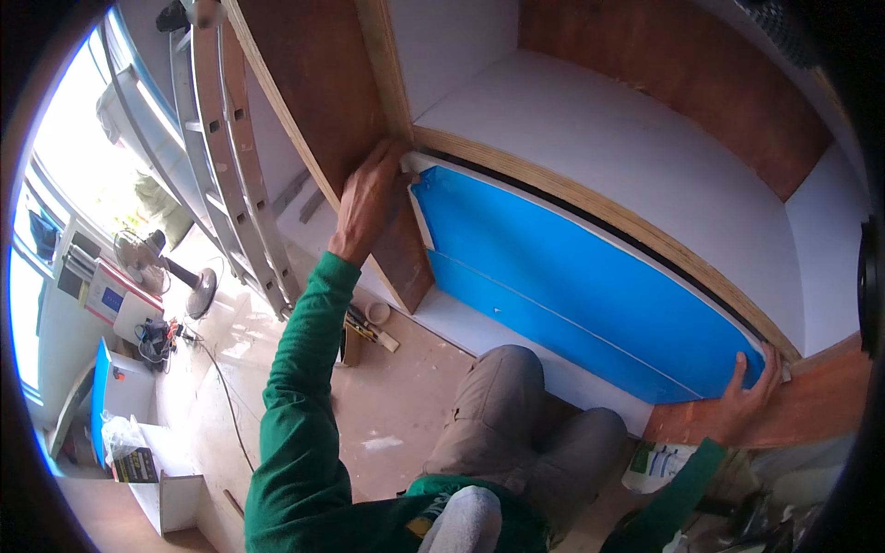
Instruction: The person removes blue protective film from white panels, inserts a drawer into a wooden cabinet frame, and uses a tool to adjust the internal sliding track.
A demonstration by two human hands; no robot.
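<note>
A long blue-faced panel [572, 295] with pale edges stands tilted in the lower opening of a wooden cabinet [599, 217], just under the plywood edge of its shelf. My left hand [369, 198] grips its upper left corner, the fingertips partly hidden behind the cabinet's brown side. At the far right end my right hand [751, 392] holds the panel, thumb on the blue face and the other fingers around the end. A thin pale line runs lengthwise along the blue face. I am kneeling, with both knees close to the cabinet's white base [590, 378].
A metal ladder [221, 166] leans left of the cabinet. On the floor lie a paintbrush [383, 339] and a round pale container [378, 312]. Farther left are a fan [198, 293], a cable [226, 387] and a white box [175, 488]. A white bag [659, 465] lies by my right forearm.
</note>
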